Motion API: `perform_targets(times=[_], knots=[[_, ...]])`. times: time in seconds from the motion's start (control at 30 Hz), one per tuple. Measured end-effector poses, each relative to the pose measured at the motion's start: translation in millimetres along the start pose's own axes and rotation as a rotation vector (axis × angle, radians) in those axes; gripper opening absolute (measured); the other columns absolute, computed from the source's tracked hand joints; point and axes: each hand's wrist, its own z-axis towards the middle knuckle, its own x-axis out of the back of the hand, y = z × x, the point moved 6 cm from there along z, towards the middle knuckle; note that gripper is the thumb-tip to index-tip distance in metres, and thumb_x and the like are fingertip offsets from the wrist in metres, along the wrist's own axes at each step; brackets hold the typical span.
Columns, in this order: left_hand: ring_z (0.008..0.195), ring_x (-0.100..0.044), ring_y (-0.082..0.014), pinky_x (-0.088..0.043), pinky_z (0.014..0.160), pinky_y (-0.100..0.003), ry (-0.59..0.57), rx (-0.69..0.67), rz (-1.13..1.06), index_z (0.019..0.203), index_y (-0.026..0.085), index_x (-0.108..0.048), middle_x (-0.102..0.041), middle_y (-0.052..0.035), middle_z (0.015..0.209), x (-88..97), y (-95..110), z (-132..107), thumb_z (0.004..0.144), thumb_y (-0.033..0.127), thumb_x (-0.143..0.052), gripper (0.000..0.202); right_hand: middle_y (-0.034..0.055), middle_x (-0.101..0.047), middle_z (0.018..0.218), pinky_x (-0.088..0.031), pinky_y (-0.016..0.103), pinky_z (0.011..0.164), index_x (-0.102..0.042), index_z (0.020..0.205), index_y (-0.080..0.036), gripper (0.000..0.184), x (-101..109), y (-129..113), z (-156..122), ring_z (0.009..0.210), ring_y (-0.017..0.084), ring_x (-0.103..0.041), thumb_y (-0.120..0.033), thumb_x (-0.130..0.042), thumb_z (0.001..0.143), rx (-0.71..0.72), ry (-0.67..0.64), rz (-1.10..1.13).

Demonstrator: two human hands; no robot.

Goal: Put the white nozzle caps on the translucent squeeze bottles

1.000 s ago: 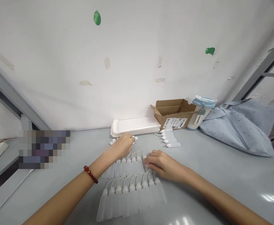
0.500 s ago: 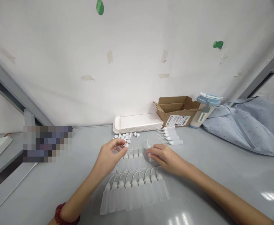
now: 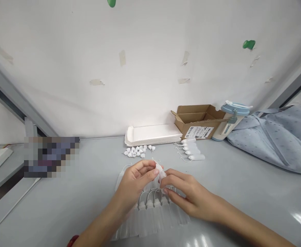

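Together, my two hands hold one small translucent squeeze bottle (image 3: 162,175) above the rows on the table. My right hand (image 3: 185,192) is closed round its body. At its top, my left hand (image 3: 141,178) pinches a small white needle-tip cap (image 3: 158,167); whether it is screwed on I cannot tell. Beneath my hands lie rows of similar bottles (image 3: 149,219) with thin curved strips at their necks, partly hidden by my hands and forearms. Beyond my left hand is a loose pile of white needle-tip caps (image 3: 134,151).
Several capped bottles (image 3: 191,149) lie at the back right. Behind are stacked white trays (image 3: 153,135), an open cardboard box (image 3: 199,120), a tumbler (image 3: 230,120) and a pale blue fabric bag (image 3: 271,137). A blurred-out object (image 3: 51,157) and a cable (image 3: 14,207) are at left.
My left hand has moved right and brought a cap from near the pile to the bottle. My right hand has drawn the bottle nearer, so both hands now meet.
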Motion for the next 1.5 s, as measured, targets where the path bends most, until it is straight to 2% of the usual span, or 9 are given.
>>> perform_targets(times=[0.2, 0.37, 0.53, 0.67, 0.77, 1.0, 1.2, 1.37, 1.5], knots=[[0.088, -0.058, -0.0185, -0.044, 0.082, -0.031, -0.030, -0.045, 0.081, 0.085, 0.018, -0.060, -0.066, -0.0055, 0.092, -0.6, 0.3, -2.0, 0.075, 0.033, -0.065, 0.018, 0.0020, -0.052, 0.086, -0.042, 0.027, 0.069, -0.052, 0.094, -0.022, 0.017, 2.1, -0.5, -1.3, 0.073, 0.014, -0.048, -0.014, -0.037, 0.091, -0.092, -0.025, 0.138], [0.077, -0.059, -0.0165, -0.047, 0.075, -0.030, -0.026, -0.099, 0.062, 0.082, 0.018, -0.058, -0.063, -0.0041, 0.085, -0.9, 2.5, -0.2, 0.075, 0.033, -0.064, 0.017, 0.0030, -0.056, 0.090, -0.043, 0.031, 0.075, -0.052, 0.088, -0.021, 0.020, 4.4, 3.7, -1.1, 0.082, 0.016, -0.052, -0.025, -0.034, 0.095, -0.174, 0.003, 0.341], [0.082, -0.057, -0.0167, -0.045, 0.075, -0.029, -0.029, -0.123, 0.107, 0.078, 0.019, -0.058, -0.061, -0.0028, 0.085, 1.1, 5.8, 0.2, 0.075, 0.031, -0.064, 0.014, 0.0025, -0.056, 0.091, -0.040, 0.028, 0.072, -0.049, 0.086, -0.020, 0.020, 3.8, 8.4, -0.5, 0.080, 0.014, -0.049, -0.032, -0.037, 0.095, -0.278, 0.002, 0.634], [0.077, -0.055, -0.0151, -0.045, 0.073, -0.027, 0.012, -0.100, 0.191, 0.074, 0.018, -0.060, -0.058, -0.0005, 0.075, 5.5, 7.0, 0.5, 0.074, 0.034, -0.065, 0.016, 0.0027, -0.057, 0.087, -0.037, 0.027, 0.069, -0.047, 0.084, -0.019, 0.019, 3.0, 13.1, -1.7, 0.078, 0.014, -0.047, -0.034, -0.041, 0.094, -0.333, 0.013, 0.749], [0.074, -0.056, -0.0150, -0.047, 0.071, -0.028, 0.001, -0.088, 0.210, 0.073, 0.018, -0.060, -0.059, -0.0005, 0.073, 6.4, 7.1, 0.3, 0.072, 0.034, -0.067, 0.017, 0.0031, -0.057, 0.085, -0.035, 0.027, 0.065, -0.046, 0.084, -0.019, 0.022, 1.2, 18.0, -2.7, 0.071, 0.013, -0.045, -0.038, -0.043, 0.093, -0.369, 0.012, 0.801], [0.080, -0.058, -0.0162, -0.048, 0.072, -0.027, -0.081, -0.150, 0.277, 0.083, 0.020, -0.062, -0.062, -0.0019, 0.086, 3.0, 9.6, -3.5, 0.074, 0.031, -0.065, 0.015, 0.0010, -0.053, 0.080, -0.030, 0.025, 0.061, -0.044, 0.083, -0.019, 0.022, 0.5, 22.8, -1.9, 0.065, 0.011, -0.039, -0.039, -0.044, 0.092, -0.390, -0.006, 0.861], [0.058, -0.051, -0.0130, -0.039, 0.051, -0.022, -0.052, -0.134, 0.591, 0.071, 0.020, -0.061, -0.057, 0.0016, 0.064, -3.2, 7.6, -7.7, 0.084, 0.043, -0.050, 0.029, 0.0006, -0.051, 0.078, -0.029, 0.025, 0.060, -0.044, 0.083, -0.019, 0.023, -0.1, 20.3, -1.6, 0.064, 0.011, -0.038, -0.041, -0.045, 0.091, -0.373, -0.020, 0.901], [0.074, -0.058, -0.0157, -0.044, 0.070, -0.024, -0.083, -0.304, 0.654, 0.079, 0.022, -0.063, -0.064, 0.0004, 0.080, -6.6, 14.9, -10.7, 0.083, 0.032, -0.054, 0.014, -0.0011, -0.048, 0.075, -0.026, 0.023, 0.056, -0.044, 0.083, -0.019, 0.023, -1.4, 20.2, -1.1, 0.060, 0.009, -0.035, -0.040, -0.051, 0.088, -0.363, -0.039, 0.971], [0.071, -0.057, -0.0166, -0.043, 0.062, -0.024, -0.106, -0.226, 0.655, 0.079, 0.022, -0.064, -0.066, -0.0007, 0.078, -6.9, 10.5, -11.7, 0.085, 0.036, -0.049, 0.022, -0.0013, -0.049, 0.076, -0.028, 0.023, 0.056, -0.041, 0.087, -0.020, 0.022, -2.4, 20.2, -2.5, 0.060, 0.009, -0.038, -0.041, -0.047, 0.090, -0.377, -0.060, 0.916]])
